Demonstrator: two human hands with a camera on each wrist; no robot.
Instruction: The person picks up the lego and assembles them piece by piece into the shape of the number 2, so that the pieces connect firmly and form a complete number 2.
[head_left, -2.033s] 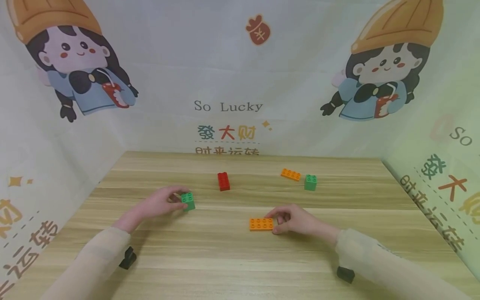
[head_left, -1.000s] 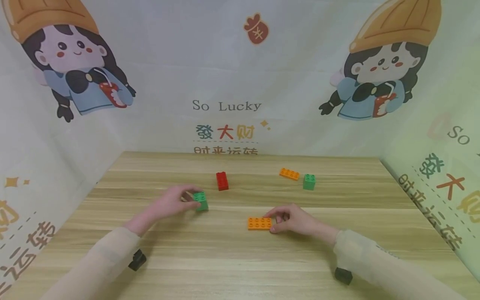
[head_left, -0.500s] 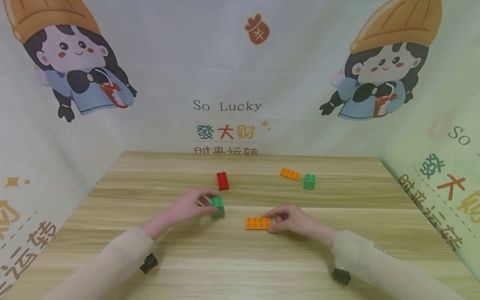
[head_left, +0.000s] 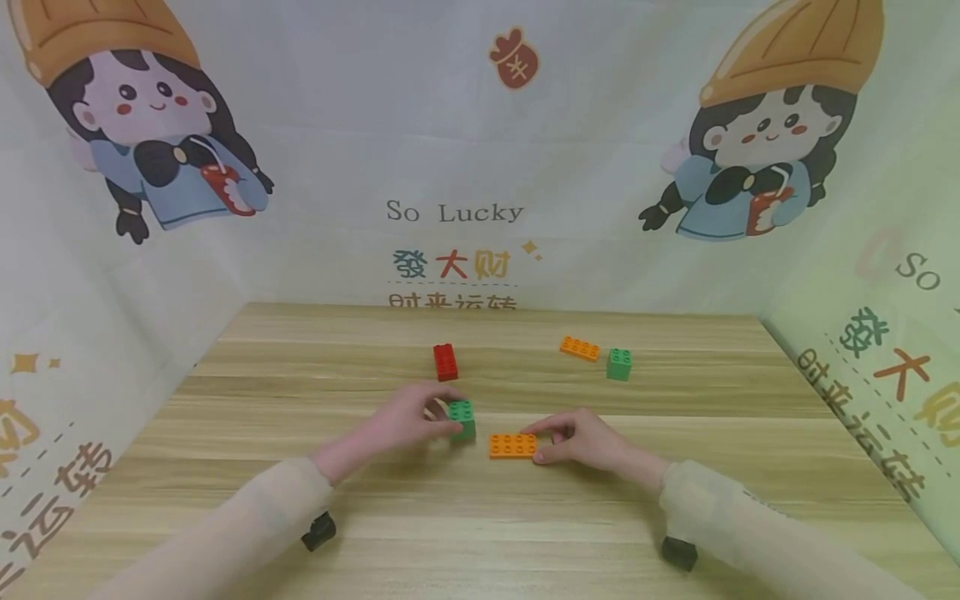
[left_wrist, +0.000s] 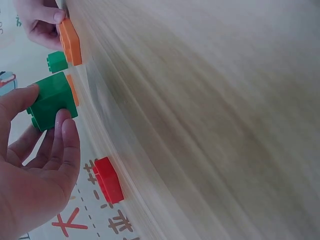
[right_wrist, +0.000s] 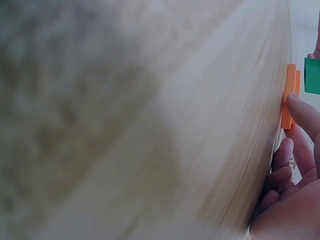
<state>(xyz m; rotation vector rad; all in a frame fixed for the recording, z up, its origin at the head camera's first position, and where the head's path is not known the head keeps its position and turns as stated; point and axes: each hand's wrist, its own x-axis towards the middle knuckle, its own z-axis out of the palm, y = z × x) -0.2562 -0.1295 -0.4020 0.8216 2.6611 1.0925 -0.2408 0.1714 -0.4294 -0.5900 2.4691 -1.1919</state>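
Observation:
A green building block (head_left: 462,421) with studs on top is pinched between the thumb and fingers of my left hand (head_left: 411,417); in the left wrist view the green block (left_wrist: 54,102) appears raised off the table. Just to its right, a flat orange building block (head_left: 513,447) lies studs up. My right hand (head_left: 588,442) pinches this orange block by its right end, thumb at the near side. In the right wrist view the orange block (right_wrist: 289,97) sits on the tabletop, with the green block (right_wrist: 312,76) partly in view beyond it. A small gap separates the two held blocks.
Farther back on the wooden table (head_left: 360,517) lies a red block (head_left: 446,362). Another flat orange block (head_left: 580,348) and a second green block (head_left: 619,364) stand close together at the back right. A printed cloth (head_left: 330,167) hangs behind the table.
My left hand has carried the green block rightward and slightly nearer, up beside the orange block. My right hand and the orange block have shifted only slightly left.

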